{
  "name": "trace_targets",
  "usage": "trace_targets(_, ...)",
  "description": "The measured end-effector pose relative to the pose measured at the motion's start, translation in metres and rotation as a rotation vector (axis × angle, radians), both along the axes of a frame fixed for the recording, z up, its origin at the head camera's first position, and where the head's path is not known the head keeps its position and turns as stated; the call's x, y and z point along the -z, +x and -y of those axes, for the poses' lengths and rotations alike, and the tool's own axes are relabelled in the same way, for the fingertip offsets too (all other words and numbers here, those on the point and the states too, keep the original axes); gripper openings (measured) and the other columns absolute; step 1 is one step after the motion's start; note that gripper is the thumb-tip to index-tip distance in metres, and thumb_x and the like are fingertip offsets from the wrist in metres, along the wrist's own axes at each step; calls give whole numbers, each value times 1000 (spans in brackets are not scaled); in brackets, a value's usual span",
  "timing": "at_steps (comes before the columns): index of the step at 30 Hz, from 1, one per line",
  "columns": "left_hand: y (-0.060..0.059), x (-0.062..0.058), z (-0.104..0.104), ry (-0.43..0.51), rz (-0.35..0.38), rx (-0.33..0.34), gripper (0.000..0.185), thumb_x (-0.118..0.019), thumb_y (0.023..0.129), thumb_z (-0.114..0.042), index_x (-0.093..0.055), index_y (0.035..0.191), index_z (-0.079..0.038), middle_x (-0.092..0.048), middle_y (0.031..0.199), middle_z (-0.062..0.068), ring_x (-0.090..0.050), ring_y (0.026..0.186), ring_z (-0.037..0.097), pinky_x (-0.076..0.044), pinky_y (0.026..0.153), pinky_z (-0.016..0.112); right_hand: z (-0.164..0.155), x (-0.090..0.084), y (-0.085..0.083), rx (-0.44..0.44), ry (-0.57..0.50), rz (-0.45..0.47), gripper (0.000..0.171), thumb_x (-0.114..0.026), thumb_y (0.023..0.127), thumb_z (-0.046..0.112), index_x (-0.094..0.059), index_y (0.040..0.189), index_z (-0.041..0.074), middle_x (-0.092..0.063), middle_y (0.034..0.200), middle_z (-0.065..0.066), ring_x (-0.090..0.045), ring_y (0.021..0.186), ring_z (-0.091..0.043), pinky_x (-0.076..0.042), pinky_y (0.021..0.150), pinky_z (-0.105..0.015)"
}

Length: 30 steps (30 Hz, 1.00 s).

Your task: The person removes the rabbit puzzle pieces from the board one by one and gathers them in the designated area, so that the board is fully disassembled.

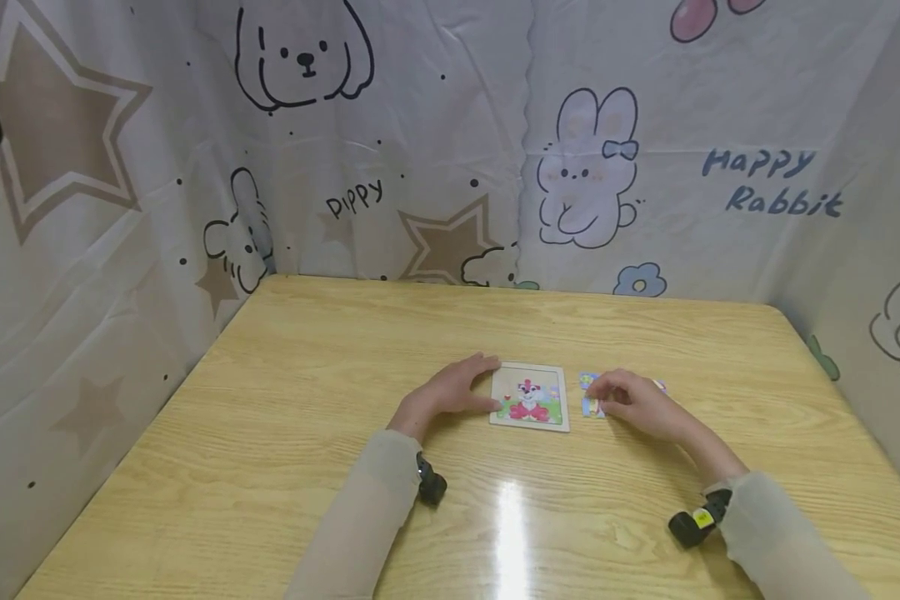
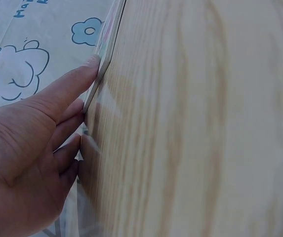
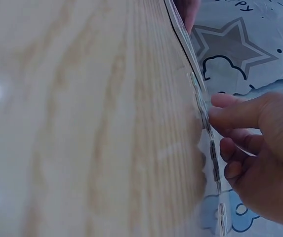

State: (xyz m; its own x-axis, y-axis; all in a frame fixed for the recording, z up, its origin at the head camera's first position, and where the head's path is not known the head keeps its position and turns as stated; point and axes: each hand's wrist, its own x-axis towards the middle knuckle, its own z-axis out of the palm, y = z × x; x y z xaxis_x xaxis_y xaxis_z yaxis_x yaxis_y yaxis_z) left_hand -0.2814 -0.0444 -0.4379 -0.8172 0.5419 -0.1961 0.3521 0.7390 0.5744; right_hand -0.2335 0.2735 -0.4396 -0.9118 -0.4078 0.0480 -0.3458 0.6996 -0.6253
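Note:
A small square puzzle board [image 1: 530,397] with a cartoon animal picture lies flat on the wooden table [image 1: 307,433]. My left hand [image 1: 489,383] rests at the board's left edge. In the left wrist view its straight thumb [image 2: 67,89] presses against the thin board edge [image 2: 104,57]. Loose puzzle pieces [image 1: 588,381] lie just right of the board. My right hand [image 1: 596,402] is over them with curled fingers, pinching one piece [image 1: 591,408]. In the right wrist view a fingertip [image 3: 219,112] touches the row of pieces [image 3: 213,150]; the grip itself is partly hidden.
Cartoon-print cloth [image 1: 450,142] walls the table in at the back and both sides. Black wrist cameras [image 1: 431,487] sit on both forearms, close to the tabletop. A bright glare streak [image 1: 512,533] lies on the wood near me.

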Motion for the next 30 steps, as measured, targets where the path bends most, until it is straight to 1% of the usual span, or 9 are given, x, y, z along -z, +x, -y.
trace_targets(5,0,0,0,5,5,-5,72,-68,83,-41,-35,145,-24,-26,155,-1,-16,146,19,-18,119,39,5,-2,-2,16,-13,-29,19,-65,86,8,-63,105,9,-62,102,-6,-48,82,-12,-42,68,-19)
trace_targets(9,-1,0,0,6,5,-8,72,-68,83,-41,-35,145,-24,-26,155,-2,-16,146,19,-18,119,39,18,-3,-7,-15,-43,-31,21,-66,86,10,-63,106,5,-62,102,-8,-48,79,-13,-43,65,-20)
trace_targets(11,-1,0,0,3,2,-6,72,-68,83,-41,-35,145,-24,-26,155,-2,-16,146,19,-18,119,39,26,-4,-9,-23,-48,-15,22,-66,86,11,-62,107,5,-61,100,-8,-46,76,-12,-42,63,-20)
trace_targets(16,-1,2,-1,3,-2,-3,72,-68,83,-41,-35,145,-24,-27,155,-2,-17,145,19,-18,119,38,45,-4,-15,-41,-50,26,23,-65,87,15,-62,108,6,-59,98,-7,-45,76,-14,-41,63,-20)
trace_targets(18,-1,2,-1,5,-1,-7,72,-68,83,-41,-36,145,-24,-27,154,-2,-17,145,19,-18,119,38,52,-4,-18,-47,-46,42,23,-65,87,16,-62,108,6,-58,93,-6,-45,75,-15,-40,61,-21)
trace_targets(21,0,2,0,5,3,-8,71,-67,83,-41,-36,145,-24,-28,154,-2,-17,145,19,-18,119,38,61,-4,-21,-46,-31,59,25,-66,87,19,-61,109,8,-56,91,-5,-44,74,-15,-39,61,-21)
trace_targets(26,1,1,0,11,5,-8,71,-67,84,-42,-36,145,-24,-28,154,-3,-18,145,19,-19,119,38,73,-3,-26,-37,-26,74,32,-67,86,21,-59,114,7,-57,93,-6,-44,75,-15,-40,63,-22)
trace_targets(30,1,1,1,14,5,-9,71,-67,83,-42,-35,145,-25,-28,154,-2,-18,145,19,-19,119,39,79,-2,-31,-37,-22,92,33,-68,85,20,-60,113,5,-57,95,-7,-45,77,-15,-41,65,-22)
